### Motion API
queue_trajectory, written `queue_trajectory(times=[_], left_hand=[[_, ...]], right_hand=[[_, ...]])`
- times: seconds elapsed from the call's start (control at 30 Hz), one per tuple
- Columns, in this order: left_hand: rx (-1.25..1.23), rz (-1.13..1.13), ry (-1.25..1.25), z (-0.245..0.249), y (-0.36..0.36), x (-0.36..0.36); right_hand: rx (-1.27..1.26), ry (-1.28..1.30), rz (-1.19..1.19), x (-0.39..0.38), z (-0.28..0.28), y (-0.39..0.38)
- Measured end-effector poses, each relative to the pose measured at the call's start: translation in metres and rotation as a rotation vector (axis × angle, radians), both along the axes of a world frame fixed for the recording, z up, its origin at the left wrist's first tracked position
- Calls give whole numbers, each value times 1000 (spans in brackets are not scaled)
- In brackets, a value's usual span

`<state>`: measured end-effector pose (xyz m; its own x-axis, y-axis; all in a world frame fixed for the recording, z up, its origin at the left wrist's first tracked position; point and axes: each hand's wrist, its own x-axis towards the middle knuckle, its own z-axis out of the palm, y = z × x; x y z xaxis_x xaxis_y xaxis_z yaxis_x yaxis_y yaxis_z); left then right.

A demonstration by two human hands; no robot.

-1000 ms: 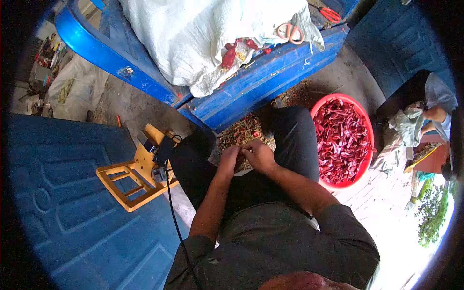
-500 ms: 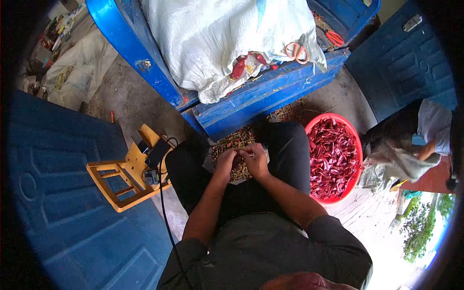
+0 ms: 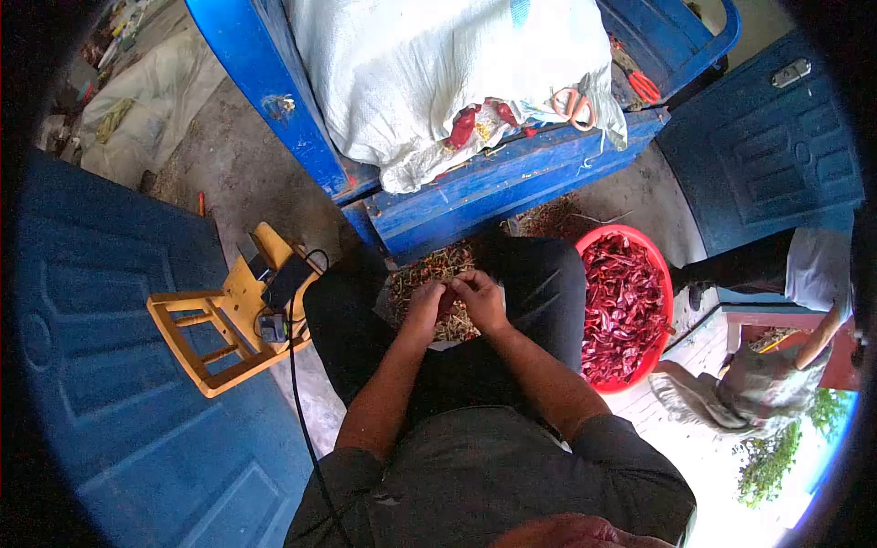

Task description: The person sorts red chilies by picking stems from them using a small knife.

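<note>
My left hand point(image 3: 424, 307) is closed with its fingertips around what looks like a dark red dried chili point(image 3: 448, 300), mostly hidden by the fingers. Thumb and fingers of my right hand point(image 3: 481, 303) pinch together at its upper end, close against the left fingertips. Both hands are between my knees, above a heap of chili stems and bits point(image 3: 422, 279) on a sheet. To the right of my knee stands a red basin point(image 3: 668, 285) full of dried red chilies point(image 3: 623, 306).
In front is a blue wooden bench point(image 3: 493, 205) bearing a white woven sack point(image 3: 393, 82), pink-handled scissors point(image 3: 574, 108) and red-handled scissors point(image 3: 644, 87). A yellow wooden chair point(image 3: 196, 352) with devices and a cable lies left. Another person point(image 3: 813, 274) holds a sack point(image 3: 772, 388) at right.
My hands stay together in nearly the same place, fingers slightly shifted. The other person at right has moved the sack lower and away from the basin. The view has shifted slightly.
</note>
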<state>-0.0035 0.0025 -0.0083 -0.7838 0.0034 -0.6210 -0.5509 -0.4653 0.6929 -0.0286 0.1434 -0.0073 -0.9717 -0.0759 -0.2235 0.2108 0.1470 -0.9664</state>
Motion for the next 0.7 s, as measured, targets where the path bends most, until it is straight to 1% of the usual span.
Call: queue_trajectory(times=[0.03,0.07,0.13,0.17,0.23,0.27,0.33,0.37,0.43,0.47,0.53,0.57,0.63,0.67,0.7], left_hand=[[2,0,-1,-8,0,1],[17,-29,17,-15,-3,1],[30,-57,34,-16,-5,3],[27,-60,11,-16,-7,5],[26,-60,-14,-11,-7,6],[13,-52,-9,-9,-6,8],[-1,-50,-2,-9,-5,8],[-7,-44,-31,-10,-5,5],[-13,-43,-56,-9,-3,1],[33,-20,-66,-9,-3,-1],[80,-1,-72,-10,-4,-3],[59,-31,-36,-11,-7,-3],[35,-63,4,-6,-8,-4],[115,3,53,-1,-8,-5],[195,69,99,7,-8,-4]], right_hand=[[-268,-247,-22,0,-3,0],[-266,-248,-21,-1,-5,0],[-178,-254,106,-4,-10,3],[-180,-256,105,-4,-11,6],[-62,-47,249,-4,4,10],[-62,-51,250,-3,10,8],[124,91,199,0,15,3],[124,91,195,0,12,1],[85,19,51,0,5,-4],[85,23,47,1,2,-5],[-53,-71,-50,-1,7,-9],[-53,-67,-53,0,9,-10],[93,243,-43,1,33,-15],[270,542,43,-5,45,-14],[268,543,41,-8,52,-14]])
